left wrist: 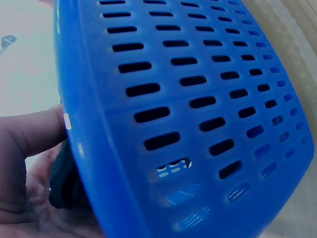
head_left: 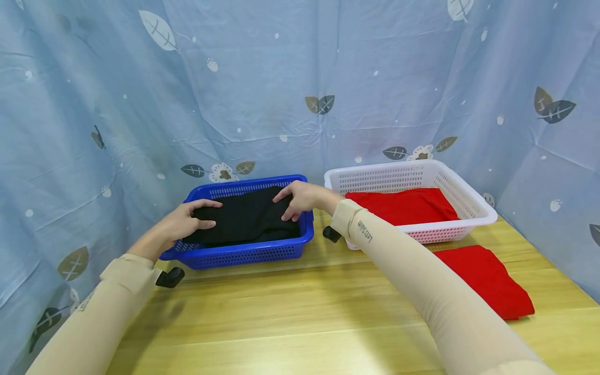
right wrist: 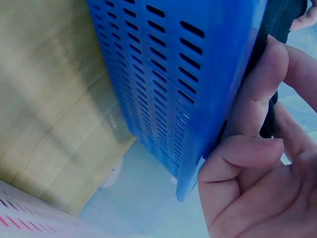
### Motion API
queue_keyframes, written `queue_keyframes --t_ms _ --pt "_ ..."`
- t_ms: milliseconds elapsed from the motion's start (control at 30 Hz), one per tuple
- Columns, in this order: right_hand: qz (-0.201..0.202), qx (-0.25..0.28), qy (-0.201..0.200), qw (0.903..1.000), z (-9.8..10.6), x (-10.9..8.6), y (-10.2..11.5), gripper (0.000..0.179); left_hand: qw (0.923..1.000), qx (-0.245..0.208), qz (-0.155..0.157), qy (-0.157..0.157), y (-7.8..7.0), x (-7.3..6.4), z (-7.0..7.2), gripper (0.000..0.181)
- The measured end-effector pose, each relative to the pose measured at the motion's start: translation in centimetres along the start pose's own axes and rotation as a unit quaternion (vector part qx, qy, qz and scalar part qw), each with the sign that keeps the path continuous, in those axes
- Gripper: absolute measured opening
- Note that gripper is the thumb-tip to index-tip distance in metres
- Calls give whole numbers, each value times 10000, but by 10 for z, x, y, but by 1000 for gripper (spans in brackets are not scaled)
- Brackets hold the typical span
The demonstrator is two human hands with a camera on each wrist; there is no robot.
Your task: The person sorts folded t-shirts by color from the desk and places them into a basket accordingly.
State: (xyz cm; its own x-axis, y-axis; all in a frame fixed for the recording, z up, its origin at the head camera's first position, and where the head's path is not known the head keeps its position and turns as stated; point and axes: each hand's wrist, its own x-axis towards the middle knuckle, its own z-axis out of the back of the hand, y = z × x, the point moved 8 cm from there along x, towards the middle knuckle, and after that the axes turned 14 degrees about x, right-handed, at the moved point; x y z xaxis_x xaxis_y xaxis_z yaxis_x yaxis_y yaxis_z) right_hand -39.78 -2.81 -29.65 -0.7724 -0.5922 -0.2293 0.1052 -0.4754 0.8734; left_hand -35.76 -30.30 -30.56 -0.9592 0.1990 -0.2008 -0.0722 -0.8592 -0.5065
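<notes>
A folded black cloth [head_left: 244,216] lies inside the blue basket [head_left: 244,255], reaching close to its rim. At the cloth's left end, my left hand [head_left: 180,224] rests with index finger and thumb spread apart over the fabric. My right hand [head_left: 304,200] reaches over the right end, its fingertips touching the cloth and its thumb apart from the fingers. In the left wrist view the slotted basket wall [left wrist: 173,79] hides much of the cloth. The right wrist view shows the fingers [right wrist: 257,94] beside the rim, with dark cloth behind them.
To the right stands a white basket [head_left: 469,226] holding a folded red cloth [head_left: 403,205]. Another folded red cloth [head_left: 492,281] lies on the wooden table [head_left: 281,317], partly behind my right forearm. A blue patterned curtain [head_left: 262,78] hangs behind the baskets and along both sides.
</notes>
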Motion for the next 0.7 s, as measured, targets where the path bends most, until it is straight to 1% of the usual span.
queue_keyframes --t_ms 233,433,700 --pt "-194 -282 -39 9994 -1 0 -2 56 9997 234 63 32 -3 0 -1 56" --pt "-198 -707 -37 9973 -5 -1 0 57 9983 563 138 36 -3 0 -1 54" --pt "-154 -1470 -287 9886 -5 0 3 51 9942 1073 90 -40 -7 -2 2 51"
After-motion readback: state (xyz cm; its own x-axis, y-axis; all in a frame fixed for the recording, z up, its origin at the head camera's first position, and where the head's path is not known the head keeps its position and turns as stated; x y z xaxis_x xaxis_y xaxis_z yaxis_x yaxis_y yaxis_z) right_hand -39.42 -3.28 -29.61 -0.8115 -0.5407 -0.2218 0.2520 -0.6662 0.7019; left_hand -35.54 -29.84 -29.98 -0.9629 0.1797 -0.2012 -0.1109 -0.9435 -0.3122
